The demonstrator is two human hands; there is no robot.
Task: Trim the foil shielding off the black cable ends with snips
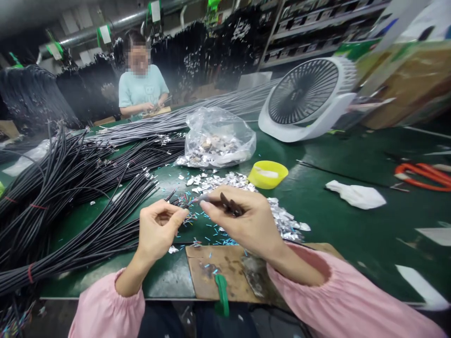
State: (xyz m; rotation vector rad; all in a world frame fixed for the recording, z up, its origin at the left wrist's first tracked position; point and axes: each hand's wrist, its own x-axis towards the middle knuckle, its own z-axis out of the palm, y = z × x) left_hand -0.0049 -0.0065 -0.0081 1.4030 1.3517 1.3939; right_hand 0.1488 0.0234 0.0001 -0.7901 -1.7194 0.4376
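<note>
My left hand (159, 230) is closed, thumb against forefinger, on the end of a black cable (182, 205). Thin coloured wires (192, 201) fan out from that end towards my right hand. My right hand (243, 218) is closed round a dark hand tool (230, 205); two dark ends stick up out of the grip, and the fingers hide the rest, so its kind is unclear. The fingertips of my right hand are close to the wires. Small blue offcuts (229, 241) and crumpled silver foil scraps (283, 218) lie beneath and around both hands.
Black cable bundles (88, 225) cover the left side. A clear bag (220, 138) of scraps, a yellow container (268, 174) and a white fan (306, 101) stand beyond my hands. Orange-handled scissors (423, 176) lie right; a brown board (200, 272) is at the front edge. Another person (143, 89) sits opposite.
</note>
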